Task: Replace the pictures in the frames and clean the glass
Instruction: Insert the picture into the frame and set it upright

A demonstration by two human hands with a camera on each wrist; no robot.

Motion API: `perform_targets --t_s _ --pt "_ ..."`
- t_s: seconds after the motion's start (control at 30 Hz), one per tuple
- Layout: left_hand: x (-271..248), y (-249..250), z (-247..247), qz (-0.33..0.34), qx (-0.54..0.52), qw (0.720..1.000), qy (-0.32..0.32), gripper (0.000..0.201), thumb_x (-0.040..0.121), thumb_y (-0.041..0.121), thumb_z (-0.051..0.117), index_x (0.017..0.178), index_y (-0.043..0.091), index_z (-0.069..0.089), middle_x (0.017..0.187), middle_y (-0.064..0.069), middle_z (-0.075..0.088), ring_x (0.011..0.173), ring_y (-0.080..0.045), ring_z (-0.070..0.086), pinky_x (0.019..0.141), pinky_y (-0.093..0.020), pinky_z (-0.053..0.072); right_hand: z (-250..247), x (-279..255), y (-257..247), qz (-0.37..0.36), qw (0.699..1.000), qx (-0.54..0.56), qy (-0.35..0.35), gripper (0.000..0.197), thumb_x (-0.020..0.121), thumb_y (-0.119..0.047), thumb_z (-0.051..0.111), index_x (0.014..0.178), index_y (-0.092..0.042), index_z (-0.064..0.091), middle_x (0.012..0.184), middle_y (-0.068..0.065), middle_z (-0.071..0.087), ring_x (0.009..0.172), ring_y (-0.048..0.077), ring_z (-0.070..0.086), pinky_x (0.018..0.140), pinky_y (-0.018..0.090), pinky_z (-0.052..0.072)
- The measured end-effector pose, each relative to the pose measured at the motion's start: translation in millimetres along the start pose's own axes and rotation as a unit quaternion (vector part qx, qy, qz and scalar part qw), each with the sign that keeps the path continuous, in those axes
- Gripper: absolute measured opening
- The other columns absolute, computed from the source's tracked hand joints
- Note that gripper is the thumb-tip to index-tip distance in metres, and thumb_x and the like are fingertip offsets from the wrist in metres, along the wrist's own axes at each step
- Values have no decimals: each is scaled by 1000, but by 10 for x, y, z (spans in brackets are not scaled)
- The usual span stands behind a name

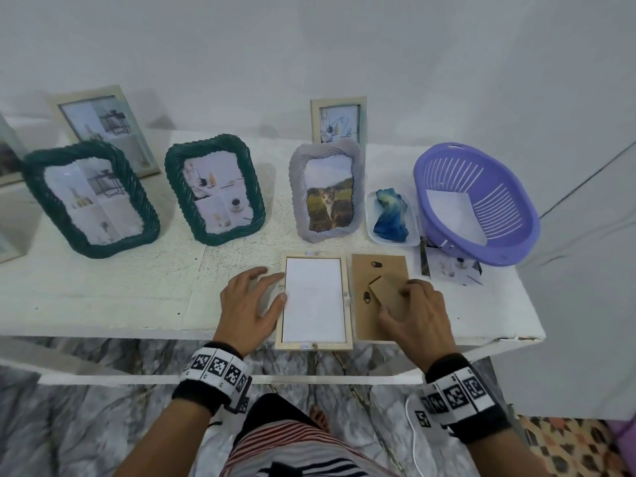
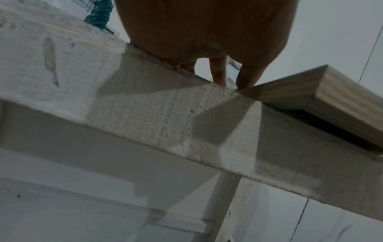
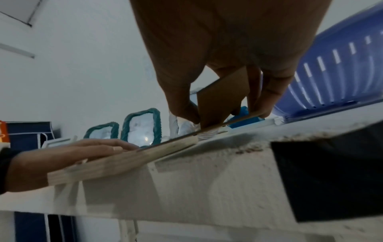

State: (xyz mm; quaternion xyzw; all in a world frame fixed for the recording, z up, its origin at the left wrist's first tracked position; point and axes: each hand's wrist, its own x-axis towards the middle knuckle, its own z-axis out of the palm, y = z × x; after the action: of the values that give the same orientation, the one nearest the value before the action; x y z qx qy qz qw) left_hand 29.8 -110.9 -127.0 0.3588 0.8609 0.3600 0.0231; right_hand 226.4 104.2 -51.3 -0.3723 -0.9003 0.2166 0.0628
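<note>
A light wooden frame (image 1: 347, 301) (image 2: 331, 95) (image 3: 124, 157) lies face down near the table's front edge, with a white sheet (image 1: 314, 297) filling its opening. My left hand (image 1: 275, 285) (image 2: 232, 81) (image 3: 72, 152) rests flat on the table beside it, fingers straight and thumb touching the frame's left rail. Right of the frame lies the brown backing board (image 1: 368, 321). My right hand (image 1: 395, 301) (image 3: 225, 111) pinches the board's raised stand flap (image 1: 385, 287) (image 3: 221, 101) between thumb and fingers.
Two green wicker frames (image 1: 91, 197) (image 1: 215, 189) and a grey frame with a cat photo (image 1: 325, 192) stand behind. A tray with a blue cloth (image 1: 392, 215), a purple basket (image 1: 478, 201) and a loose photo (image 1: 451, 266) sit at the right. Two pale frames (image 1: 103, 129) (image 1: 339, 120) lean on the wall.
</note>
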Motion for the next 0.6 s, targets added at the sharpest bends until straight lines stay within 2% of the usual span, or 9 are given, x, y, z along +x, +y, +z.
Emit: perform_targets --t_s 0.13,0.27,0.33,0.4,0.43,0.5,0.6 --pt "-2 6 9 13 -7 1000 9 44 90 53 46 124 31 64 134 1 52 129 -16 42 103 -37 26 97 18 106 5 1000 -19 -24 44 81 -33 69 110 -3 56 118 12 51 105 28 45 92 34 40" --pt "12 -33 15 19 -15 1000 2 42 91 50 48 124 28 63 135 -3 53 133 -25 44 106 -52 35 161 7 94 -5 998 -44 -36 47 81 -40 67 112 -6 57 124 11 49 109 28 41 95 36 40" --pt "7 -43 17 21 -13 1000 -3 43 91 50 48 125 29 62 137 -3 53 136 -26 42 107 -53 34 166 8 10 -19 999 -49 -10 50 82 -43 65 116 -8 56 129 14 48 113 32 42 95 41 41" --pt "1 -45 14 22 -8 1000 -10 45 92 51 46 127 28 61 140 -3 52 139 -26 39 109 -51 31 179 9 -149 -69 996 -53 19 51 81 -48 60 115 -11 53 131 18 48 115 37 44 93 45 42" --pt "-1 -47 10 21 -6 1000 -13 46 92 52 44 128 28 61 141 -3 52 140 -26 37 109 -50 29 201 6 -247 -103 993 -61 17 54 80 -53 54 117 -13 50 132 19 47 117 38 45 94 46 43" --pt "-4 -51 -1 21 -1 1000 -20 48 91 53 43 130 29 59 142 -2 50 141 -25 35 110 -49 27 290 -3 -438 -146 986 -72 -23 69 78 -66 46 130 -20 45 143 20 40 128 39 38 101 49 40" --pt "-1 -40 -13 16 4 1000 -27 50 91 54 41 132 31 57 144 1 48 143 -22 31 112 -48 24 468 30 -654 -166 979 -91 -82 93 70 -81 43 147 -31 31 156 21 21 140 45 21 110 59 24"
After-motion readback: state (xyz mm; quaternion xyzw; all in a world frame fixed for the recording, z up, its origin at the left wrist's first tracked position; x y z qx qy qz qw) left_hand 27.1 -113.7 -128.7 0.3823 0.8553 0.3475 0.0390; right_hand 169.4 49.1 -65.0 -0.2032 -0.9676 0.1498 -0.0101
